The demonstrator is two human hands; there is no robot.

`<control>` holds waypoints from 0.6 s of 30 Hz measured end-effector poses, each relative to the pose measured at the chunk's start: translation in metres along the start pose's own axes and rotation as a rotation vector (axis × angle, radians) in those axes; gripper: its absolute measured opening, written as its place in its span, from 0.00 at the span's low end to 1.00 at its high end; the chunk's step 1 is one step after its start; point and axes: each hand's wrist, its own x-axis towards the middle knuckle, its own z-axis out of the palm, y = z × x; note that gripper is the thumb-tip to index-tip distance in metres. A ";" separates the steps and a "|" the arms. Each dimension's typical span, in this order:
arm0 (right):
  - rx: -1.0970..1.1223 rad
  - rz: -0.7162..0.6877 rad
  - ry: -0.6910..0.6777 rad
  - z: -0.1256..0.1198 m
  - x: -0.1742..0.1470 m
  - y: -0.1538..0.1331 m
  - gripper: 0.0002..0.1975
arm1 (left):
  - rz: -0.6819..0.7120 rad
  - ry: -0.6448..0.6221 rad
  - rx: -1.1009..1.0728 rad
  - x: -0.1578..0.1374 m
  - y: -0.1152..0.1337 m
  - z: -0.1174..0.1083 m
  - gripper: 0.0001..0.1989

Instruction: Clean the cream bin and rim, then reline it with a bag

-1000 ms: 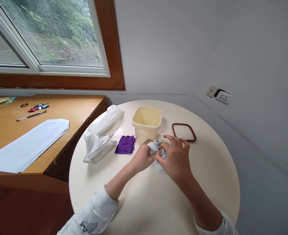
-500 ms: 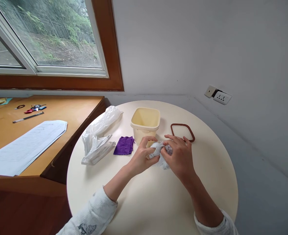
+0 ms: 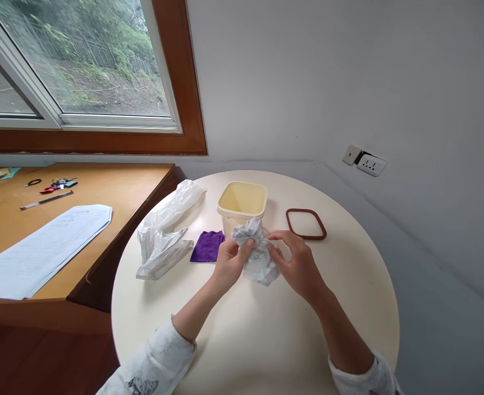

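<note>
My left hand [image 3: 230, 263] pinches a crumpled, thin white plastic bag [image 3: 262, 266], its thumb pressed on the bunched, twisted upper part. The bag's looser end hangs down over the round table. At the bag's right edge is my right hand [image 3: 297, 263], with thumb and index finger apart; whether the fingertips touch the bag I cannot tell. A cream square plastic bin [image 3: 242, 208] stands open just behind the bag, its lower front partly hidden. Left of the bin lies a folded purple cloth [image 3: 206, 247], beside my left hand.
Two more crumpled white plastic bags [image 3: 180, 206] lie at the table's left. A brown rounded-square ring [image 3: 316, 237] lies right of the bin. On the wooden desk [image 3: 135, 189] at left are papers [image 3: 48, 247], a pen [image 3: 46, 200] and keys [image 3: 61, 184]. A wall [image 3: 291, 82] rises behind.
The bunched bag has been lifted and turned in my left hand, and more of it shows. My right hand has drawn back slightly and its fingers have come away from the bunched part.
</note>
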 end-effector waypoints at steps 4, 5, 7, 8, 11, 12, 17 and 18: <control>0.188 0.010 -0.124 -0.005 -0.002 -0.008 0.09 | -0.022 0.156 0.011 0.001 0.003 0.000 0.20; 0.214 0.000 -0.176 -0.006 -0.002 -0.010 0.11 | -0.024 0.169 0.013 0.001 0.004 0.000 0.21; 0.234 -0.027 -0.270 -0.005 -0.003 -0.013 0.17 | -0.028 0.171 0.008 0.001 0.005 0.000 0.21; 0.232 -0.032 -0.296 -0.004 -0.003 -0.013 0.19 | -0.031 0.161 -0.004 0.001 0.005 0.000 0.21; 0.225 0.016 -0.273 0.003 -0.004 -0.013 0.16 | -0.071 0.083 -0.108 0.000 0.005 -0.001 0.19; 0.231 0.052 -0.243 0.005 -0.004 -0.012 0.13 | -0.104 0.044 -0.165 -0.001 0.005 -0.001 0.19; 0.302 0.201 -0.136 0.012 -0.004 -0.009 0.07 | -0.238 -0.153 -0.430 -0.004 0.014 -0.001 0.15; 0.318 0.210 -0.144 0.012 -0.004 -0.009 0.07 | -0.241 -0.179 -0.445 -0.005 0.016 -0.001 0.16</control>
